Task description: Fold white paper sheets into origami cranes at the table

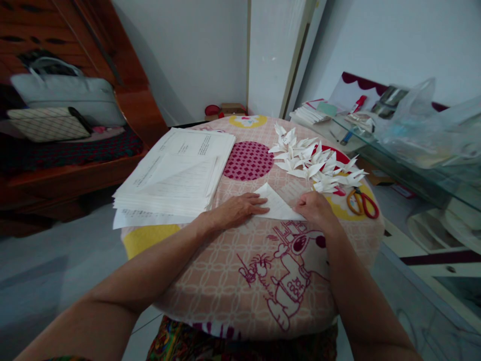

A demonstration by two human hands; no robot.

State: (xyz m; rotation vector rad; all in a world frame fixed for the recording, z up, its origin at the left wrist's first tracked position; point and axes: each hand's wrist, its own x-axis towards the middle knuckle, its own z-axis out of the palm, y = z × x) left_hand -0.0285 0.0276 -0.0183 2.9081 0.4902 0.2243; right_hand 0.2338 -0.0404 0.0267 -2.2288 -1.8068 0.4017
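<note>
A white sheet folded into a triangle [277,204] lies on the cloth-covered round table between my two hands. My left hand [246,209] rests flat on its left side, fingers stretched out. At the right corner, my right hand [316,208] is closed, the fingers curled against the paper; the fingertips are partly hidden. Behind my right hand is a heap of folded white paper cranes [306,163]. Scissors [363,203] with red and yellow handles lie to the right. On the left sits a thick stack of printed paper [176,173].
A patterned cloth [225,271] covers the table. On the right, a glass-edged shelf [398,165] holds a clear plastic bag [409,120], metal tins [393,95] and a paper pile [310,111]. A wooden bench [124,160] with a grey bag [71,95] stands left.
</note>
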